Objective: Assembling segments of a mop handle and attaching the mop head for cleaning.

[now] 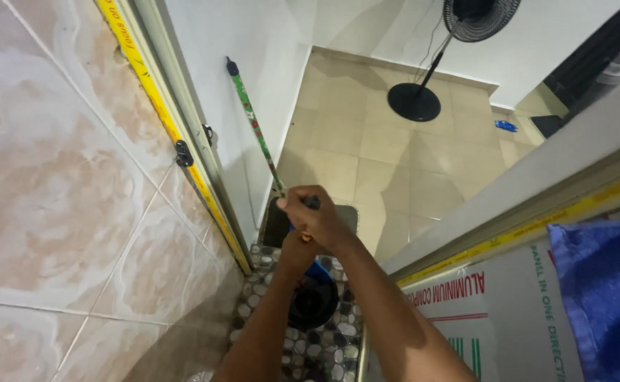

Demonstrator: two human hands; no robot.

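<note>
The right hand (318,216) is clenching a dark handle (312,203), with the left hand (297,244) probably gripping just below. The green stick (255,127) is leaning far-left of the grip.

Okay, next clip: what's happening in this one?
Seen from above, a person stands in a doorway between a tiled wall and an open door. Both hands grip a long green patterned stick that leans against the white wall, the right hand on top and the left hand just beneath. Below the arms sits a dark bucket with a blue rim on a pebble-patterned floor. Beyond lies a beige tiled room with a standing fan.
</note>
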